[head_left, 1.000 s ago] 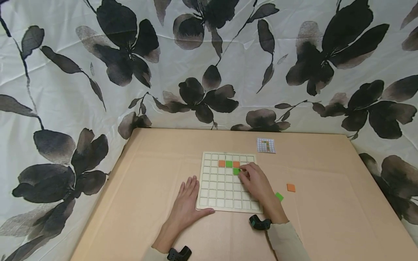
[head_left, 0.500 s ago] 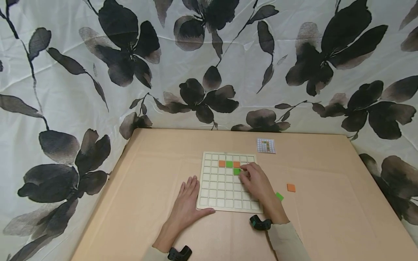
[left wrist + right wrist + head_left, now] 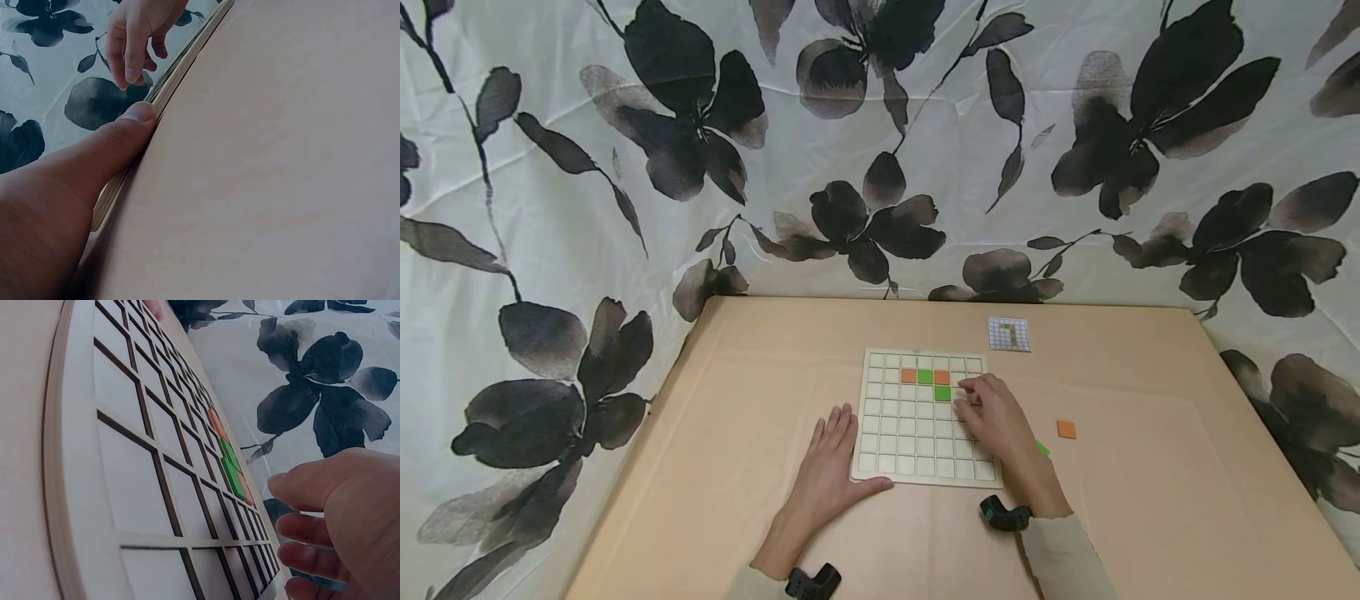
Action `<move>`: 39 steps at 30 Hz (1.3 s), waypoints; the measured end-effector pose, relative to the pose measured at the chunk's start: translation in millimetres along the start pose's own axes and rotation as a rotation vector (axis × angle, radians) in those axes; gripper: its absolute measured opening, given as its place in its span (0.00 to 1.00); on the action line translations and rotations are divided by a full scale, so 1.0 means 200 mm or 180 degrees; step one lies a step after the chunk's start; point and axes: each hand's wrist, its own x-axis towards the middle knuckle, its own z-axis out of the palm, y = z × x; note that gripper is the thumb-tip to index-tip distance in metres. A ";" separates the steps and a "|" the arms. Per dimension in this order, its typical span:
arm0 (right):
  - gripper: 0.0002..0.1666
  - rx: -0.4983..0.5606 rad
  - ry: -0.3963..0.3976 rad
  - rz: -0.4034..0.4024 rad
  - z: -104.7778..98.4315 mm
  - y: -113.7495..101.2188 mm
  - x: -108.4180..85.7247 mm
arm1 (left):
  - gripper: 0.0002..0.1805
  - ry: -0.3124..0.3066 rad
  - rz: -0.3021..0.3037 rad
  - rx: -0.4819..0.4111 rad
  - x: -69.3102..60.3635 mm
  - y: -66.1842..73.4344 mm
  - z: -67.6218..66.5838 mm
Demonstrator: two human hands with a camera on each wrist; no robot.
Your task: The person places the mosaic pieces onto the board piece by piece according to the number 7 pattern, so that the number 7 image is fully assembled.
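A pale wooden grid board (image 3: 917, 446) lies in the middle of the table in the head view. Set in one of its upper rows are an orange tile (image 3: 908, 376), a green tile (image 3: 925, 377) and another orange tile (image 3: 942, 377). One more green tile (image 3: 942, 393) sits directly below the right orange one. My left hand (image 3: 829, 458) rests flat by the board's left side, its thumb (image 3: 122, 140) touching the near edge. Over the board's right part is my right hand (image 3: 996, 417), fingers loosely bent, nothing visible between them, a little right of the lower green tile.
A loose orange tile (image 3: 1066, 429) lies right of the board on the table (image 3: 1180, 467). Beside it, a loose green tile (image 3: 1042, 448) is mostly hidden by my right wrist. Behind the board is a small printed grid card (image 3: 1009, 334). Floral cloth (image 3: 760, 292) hangs beyond the table.
My right hand has drawn slightly right, away from the lower green tile, which now shows fully. The left hand stays where it was. The loose green tile is now more covered.
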 end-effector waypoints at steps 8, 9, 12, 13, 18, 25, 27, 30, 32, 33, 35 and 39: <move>0.19 0.0014 0.0002 0.0080 -0.03 0.03 -0.01 | 0.65 -0.0013 -0.0025 -0.0010 0.01 0.00 0.01; 0.20 0.0013 0.0001 0.0093 -0.03 0.03 -0.01 | 0.66 -0.0015 -0.0033 -0.0014 0.01 0.00 0.01; 0.20 -0.0013 0.0005 0.0124 -0.05 0.04 -0.02 | 0.66 -0.0012 -0.0053 -0.0020 0.01 0.00 0.01; 0.20 -0.0028 -0.0003 0.0142 -0.05 0.05 -0.02 | 0.66 -0.0015 -0.0060 -0.0023 0.01 0.00 0.01; 0.21 -0.0036 -0.0062 0.0254 -0.08 0.08 -0.02 | 0.66 -0.0022 -0.0075 -0.0024 0.02 0.01 0.02; 0.21 0.0008 -0.0027 0.0230 -0.10 0.12 -0.03 | 0.67 -0.0004 -0.0078 -0.0026 0.02 0.01 0.03; 0.21 -0.0006 -0.0014 0.0240 -0.11 0.14 -0.03 | 0.66 -0.0006 -0.0084 -0.0043 0.02 0.01 0.03; 0.20 -0.0043 -0.0003 0.0256 -0.12 0.15 -0.03 | 0.66 0.0001 -0.0082 -0.0060 0.02 0.01 0.03; 0.20 -0.0064 0.0006 0.0278 -0.13 0.16 -0.03 | 0.66 0.0000 -0.0084 -0.0062 0.02 0.02 0.03; 0.20 -0.0067 0.0013 0.0284 -0.13 0.17 -0.03 | 0.66 0.0003 -0.0083 -0.0060 0.02 0.02 0.03; 0.20 -0.0065 0.0014 0.0288 -0.14 0.18 -0.04 | 0.66 -0.0005 -0.0087 -0.0055 0.02 0.02 0.03; 0.20 -0.0087 0.0016 0.0278 -0.16 0.19 -0.04 | 0.66 -0.0006 -0.0085 -0.0048 0.02 0.02 0.03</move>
